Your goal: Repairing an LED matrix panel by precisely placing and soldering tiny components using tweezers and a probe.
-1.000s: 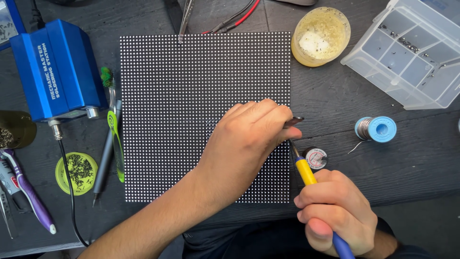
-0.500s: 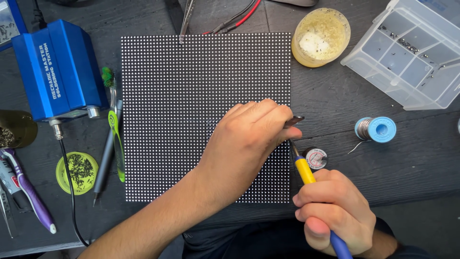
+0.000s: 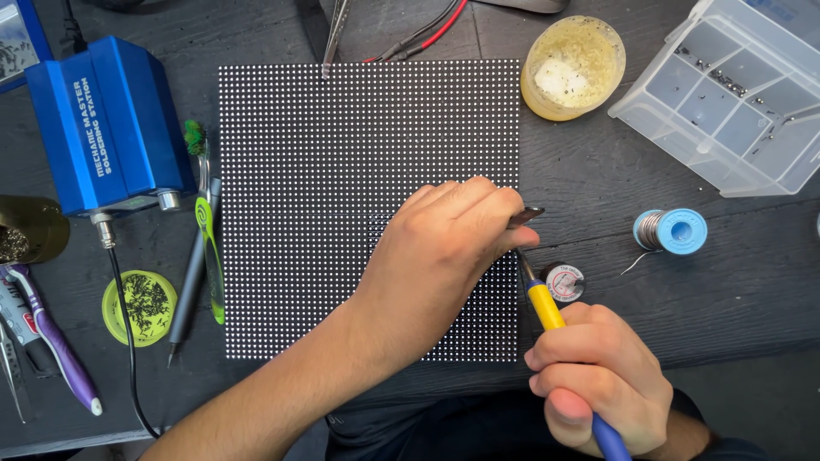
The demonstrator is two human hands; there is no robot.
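A square black panel (image 3: 342, 171) studded with rows of small white dots lies flat on the dark table. My left hand (image 3: 444, 248) rests on its lower right part, pinching metal tweezers (image 3: 526, 216) whose end shows at the panel's right edge. My right hand (image 3: 602, 384) grips a soldering iron (image 3: 545, 306) with a yellow and blue handle; its tip points up toward the panel's right edge, just under the tweezers. Where the tip touches is hidden by my left hand.
A blue soldering station (image 3: 107, 124) stands at the left, with pens and tools (image 3: 201, 248) beside it. A yellow flux tub (image 3: 572, 68), a clear parts box (image 3: 735, 94), a blue solder spool (image 3: 672, 230) and a small round tin (image 3: 564, 282) lie at the right.
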